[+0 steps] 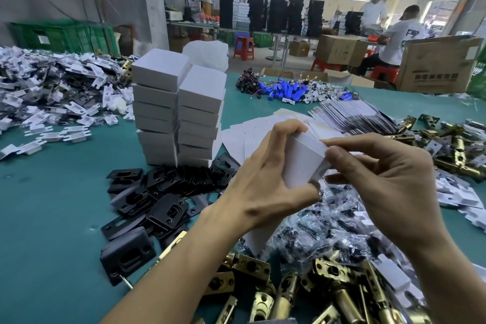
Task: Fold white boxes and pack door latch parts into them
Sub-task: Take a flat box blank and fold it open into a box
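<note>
My left hand point(265, 181) grips the white box point(305, 160) at frame centre; my right hand point(389, 187) pinches its upper edge. Contents not visible. Closed boxes point(178, 108) stacked centre left. Carton point(439, 66) print, upper right, unreadable.

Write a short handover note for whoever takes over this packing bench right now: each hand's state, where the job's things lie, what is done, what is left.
Left hand: grips the white box, held above the table.
Right hand: pinches that box's upper edge.
Done: two stacks of closed boxes stand on the table, left of the hands.
Supplies: flat box blanks behind the hands, black plates at left, brass latches nearest, bagged small parts beneath the hands.
Left: finish this box, fill and close it; its contents cannot be seen.
</note>
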Tool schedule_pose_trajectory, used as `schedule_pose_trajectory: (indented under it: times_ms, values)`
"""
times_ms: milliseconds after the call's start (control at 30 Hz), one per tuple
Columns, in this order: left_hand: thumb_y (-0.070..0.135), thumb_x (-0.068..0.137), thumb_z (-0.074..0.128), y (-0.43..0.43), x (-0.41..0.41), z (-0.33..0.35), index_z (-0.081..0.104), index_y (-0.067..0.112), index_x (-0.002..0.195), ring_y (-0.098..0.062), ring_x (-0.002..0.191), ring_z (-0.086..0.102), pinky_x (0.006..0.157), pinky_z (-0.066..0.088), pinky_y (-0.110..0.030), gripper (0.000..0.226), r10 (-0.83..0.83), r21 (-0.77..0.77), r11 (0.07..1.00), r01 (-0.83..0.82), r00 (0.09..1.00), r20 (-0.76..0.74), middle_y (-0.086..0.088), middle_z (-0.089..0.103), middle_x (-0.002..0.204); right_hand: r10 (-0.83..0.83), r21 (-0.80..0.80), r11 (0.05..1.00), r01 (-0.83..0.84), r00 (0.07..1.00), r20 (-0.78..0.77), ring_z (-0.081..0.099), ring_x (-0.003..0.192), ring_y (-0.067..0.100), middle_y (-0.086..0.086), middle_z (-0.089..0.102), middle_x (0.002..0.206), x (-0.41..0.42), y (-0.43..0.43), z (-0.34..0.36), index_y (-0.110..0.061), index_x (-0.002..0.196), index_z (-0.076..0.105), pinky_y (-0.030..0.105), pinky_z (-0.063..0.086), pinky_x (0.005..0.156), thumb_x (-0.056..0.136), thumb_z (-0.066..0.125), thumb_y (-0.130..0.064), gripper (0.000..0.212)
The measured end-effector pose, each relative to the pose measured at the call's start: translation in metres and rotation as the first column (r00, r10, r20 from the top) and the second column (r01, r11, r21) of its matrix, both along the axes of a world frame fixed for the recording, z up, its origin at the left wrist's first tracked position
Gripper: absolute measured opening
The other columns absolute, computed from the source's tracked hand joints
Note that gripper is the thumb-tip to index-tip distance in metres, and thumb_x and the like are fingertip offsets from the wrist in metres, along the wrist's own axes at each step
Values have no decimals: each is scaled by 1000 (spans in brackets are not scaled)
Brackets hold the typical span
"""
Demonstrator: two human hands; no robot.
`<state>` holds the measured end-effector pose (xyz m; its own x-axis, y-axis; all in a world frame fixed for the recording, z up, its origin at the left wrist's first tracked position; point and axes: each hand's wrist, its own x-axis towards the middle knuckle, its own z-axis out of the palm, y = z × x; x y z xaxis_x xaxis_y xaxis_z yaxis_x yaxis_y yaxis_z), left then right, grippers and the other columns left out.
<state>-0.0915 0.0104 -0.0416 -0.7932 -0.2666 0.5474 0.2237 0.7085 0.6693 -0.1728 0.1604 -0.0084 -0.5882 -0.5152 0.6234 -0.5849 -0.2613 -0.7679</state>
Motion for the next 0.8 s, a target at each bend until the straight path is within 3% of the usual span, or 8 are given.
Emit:
schedule_pose_trajectory:
  times_ms: [267, 400, 500, 667, 800]
  values:
    - [42, 71, 62, 2, -1, -2, 18, 40, 133, -20, 74, 58, 58, 49, -31, 77, 60, -77, 995, -62, 998, -26, 6, 39, 112, -71, -20, 997, 72, 997, 23, 74, 71, 16, -2, 75, 89, 5, -3, 0, -17, 89, 72, 28, 59, 51, 80, 70, -16, 10]
    - [44, 68, 62, 0, -1, -1, 18, 41, 134, -26, 74, 58, 60, 52, -38, 79, 97, -113, 989, -98, 995, -18, 5, 40, 114, -92, -6, 996, 92, 995, 31, 74, 69, 19, 1, 75, 88, 5, -3, -2, -16, 88, 72, 31, 59, 49, 80, 70, -17, 8]
    - [44, 70, 64, 1, -1, -1, 21, 43, 130, -18, 74, 58, 59, 54, -39, 75, 95, -58, 994, -96, 995, -21, 11, 42, 106, -90, 7, 996, 90, 995, -32, 73, 72, 19, 2, 75, 86, 6, -4, -1, -20, 90, 72, 31, 59, 51, 80, 69, -20, 10]
    - [50, 73, 66, -1, -4, -1, 23, 43, 123, -9, 76, 54, 61, 47, -29, 67, 54, 30, 998, -53, 998, -31, 18, 44, 101, -86, 41, 994, 98, 967, -240, 70, 83, 17, -3, 70, 99, 4, -3, -1, -28, 96, 70, 37, 58, 51, 82, 68, -27, 14]
    - [54, 74, 65, -3, -1, 2, 27, 39, 122, -8, 70, 53, 56, 50, -31, 63, 78, 4, 997, -77, 995, -61, 16, 45, 93, -80, 67, 993, 96, 975, -209, 70, 87, 17, -7, 70, 102, 2, -4, -6, -30, 96, 70, 44, 58, 52, 82, 70, -30, 14]
